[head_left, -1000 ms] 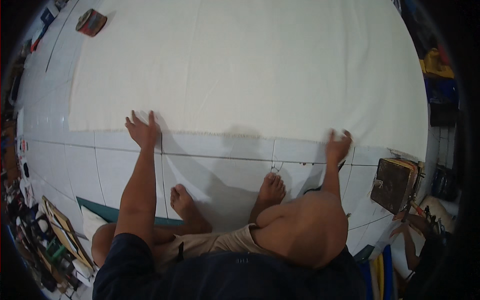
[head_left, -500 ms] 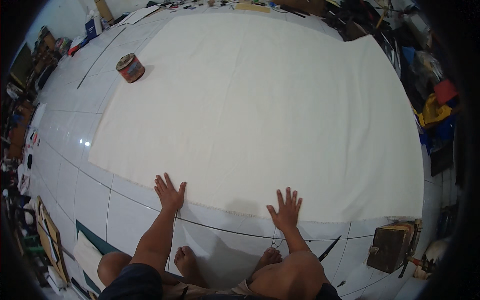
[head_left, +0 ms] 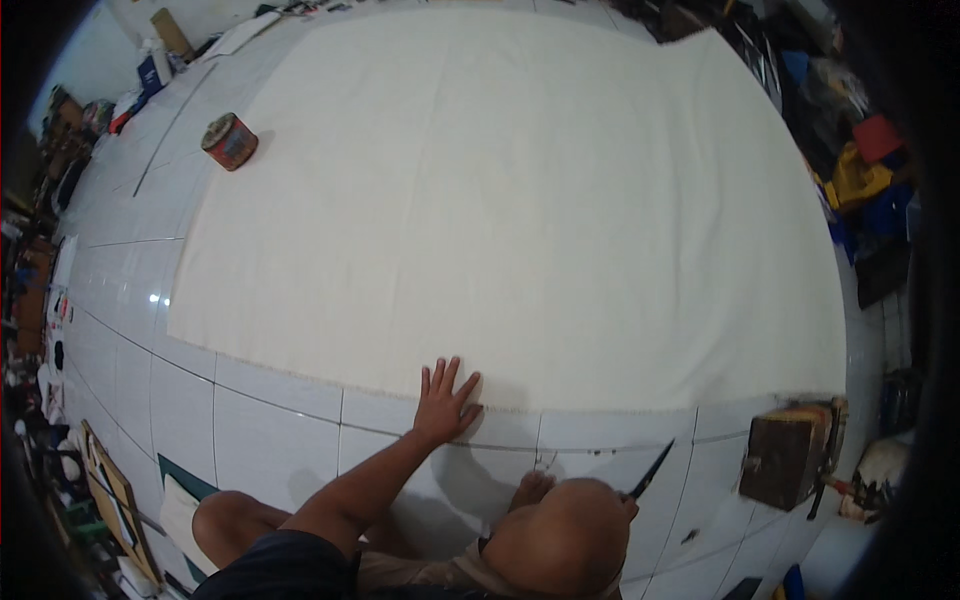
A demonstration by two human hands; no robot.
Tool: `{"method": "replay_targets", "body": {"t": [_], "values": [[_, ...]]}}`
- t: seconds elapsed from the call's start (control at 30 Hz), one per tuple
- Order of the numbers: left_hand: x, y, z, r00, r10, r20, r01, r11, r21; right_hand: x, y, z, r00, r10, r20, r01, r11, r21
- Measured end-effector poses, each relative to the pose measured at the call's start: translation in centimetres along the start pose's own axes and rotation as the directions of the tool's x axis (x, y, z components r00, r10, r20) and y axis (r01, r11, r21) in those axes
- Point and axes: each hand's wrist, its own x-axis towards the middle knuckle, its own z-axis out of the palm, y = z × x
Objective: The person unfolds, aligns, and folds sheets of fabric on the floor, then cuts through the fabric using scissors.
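A large off-white cloth (head_left: 520, 220) lies spread on the floor, its frayed near edge in front of me. My left hand (head_left: 445, 405) rests palm down on that near edge, fingers spread, holding nothing. Low on the right, my right hand (head_left: 630, 507) is mostly hidden behind my raised knee; only a bit of its fingers shows, at the lower end of a dark pointed blade (head_left: 655, 467). Its handle is hidden, so I cannot tell whether it is scissors or a knife, or whether my fingers grip it.
A worn red tin (head_left: 230, 142) stands at the cloth's left edge. By its near right corner sits a dark brown block (head_left: 785, 456). White floor tiles (head_left: 270, 440) surround the cloth. Clutter lines both sides, including a yellow item (head_left: 860, 182) and a framed board (head_left: 118, 495).
My left hand has slid right along the cloth's near edge. My right hand has left the cloth and come down beside the dark blade. The view has shifted slightly.
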Motion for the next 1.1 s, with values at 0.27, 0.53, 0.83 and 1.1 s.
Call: {"method": "replay_targets", "body": {"t": [0.27,0.53,0.83,1.1], "values": [[3.9,2.9,0.9,0.939,0.297,-0.172,-0.319,0.941,-0.115,-8.9,2.0,0.3,0.960,0.267,0.088,-0.272,0.801,0.533],[4.1,5.3,1.5,0.950,0.274,-0.147,-0.292,0.950,-0.113,-0.3,1.6,-0.6,0.966,0.257,0.032,-0.254,0.914,0.316],[4.5,6.7,2.5,0.927,0.347,-0.140,-0.366,0.920,-0.138,1.3,5.4,1.1,0.908,0.194,0.371,-0.383,0.744,0.548],[5.1,8.0,2.5,0.950,0.289,-0.113,-0.297,0.953,-0.057,-1.9,-4.5,0.4,0.734,-0.121,0.668,-0.563,0.440,0.699]]}}
